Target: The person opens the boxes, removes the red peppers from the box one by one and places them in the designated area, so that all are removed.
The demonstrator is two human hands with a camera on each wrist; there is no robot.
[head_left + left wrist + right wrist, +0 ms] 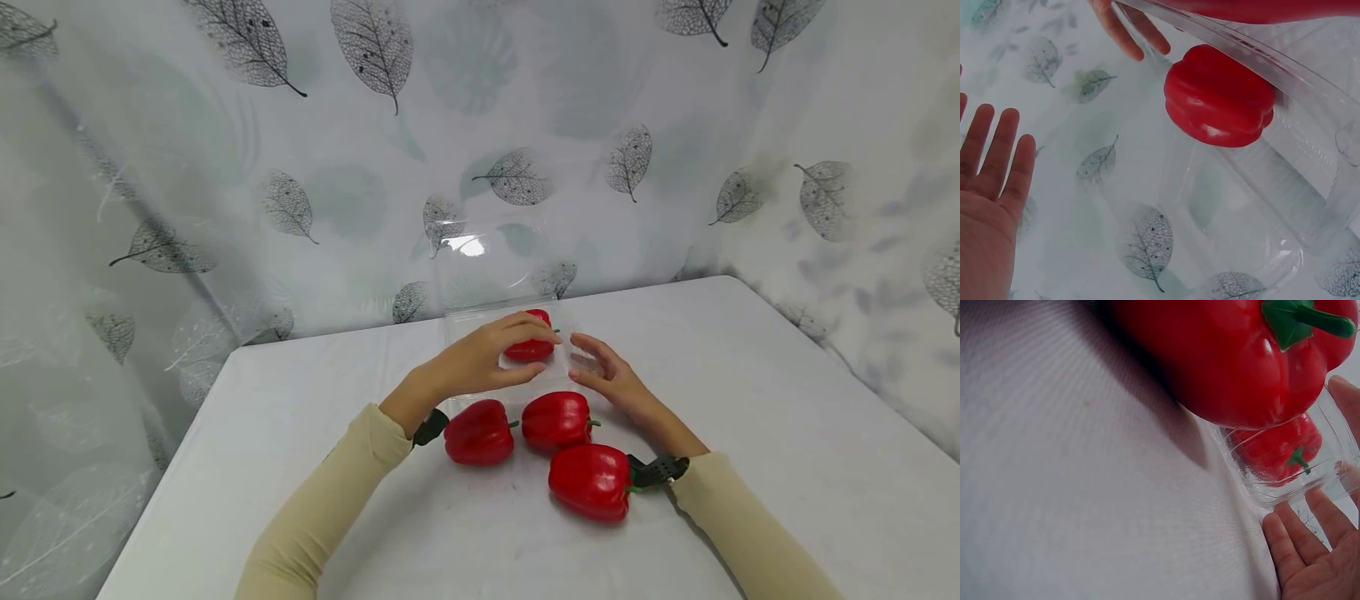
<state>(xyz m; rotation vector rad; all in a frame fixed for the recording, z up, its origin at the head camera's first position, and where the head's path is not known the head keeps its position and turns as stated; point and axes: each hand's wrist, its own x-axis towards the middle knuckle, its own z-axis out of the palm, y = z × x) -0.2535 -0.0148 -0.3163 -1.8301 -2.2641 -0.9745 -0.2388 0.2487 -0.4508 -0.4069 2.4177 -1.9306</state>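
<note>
A clear plastic box (455,327) with its lid (487,267) raised stands toward the back of the table. One red bell pepper (529,351) lies inside it. My left hand (480,358) hovers at the box's left side and partly hides that pepper; its fingers look straight and hold nothing in the left wrist view. My right hand (611,375) is at the box's right side, fingers relaxed, fingertips right at the clear wall in the right wrist view. In front of the box lie three more red bell peppers, left (480,433), middle (557,421) and nearest (591,482), the last beside my right wrist.
White cloth covers the table (750,375). Behind it hangs a leaf-printed curtain (360,167), close to the raised lid. Dark wrist straps (660,471) sit at the ends of beige sleeves (330,500).
</note>
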